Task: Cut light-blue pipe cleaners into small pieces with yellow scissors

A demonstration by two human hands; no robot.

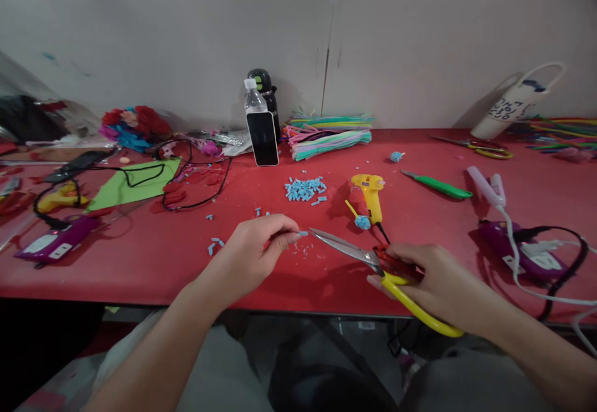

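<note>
Between the thumb and fingertips of my left hand [261, 244] a small light-blue piece [303, 233] is pinched, its end poking out to the right. My right hand [433, 275] grips a pair of scissors [345, 247] with yellow handles. The blades look nearly closed, and their tips lie just right of the blue piece. Tiny blue scraps [301, 251] are scattered on the red table below. Behind my hands lies a pile of short blue pieces [305, 189]. A few more blue bits [214, 245] rest left of my left hand.
A yellow glue gun [370, 197] stands beyond the scissors, a blue fuzzy ball [362, 221] by it. Further right lie a green-handled knife [441, 186] and a purple power strip [522, 253]. A phone [262, 139] leans against a bottle, beside bundled pipe cleaners [331, 141].
</note>
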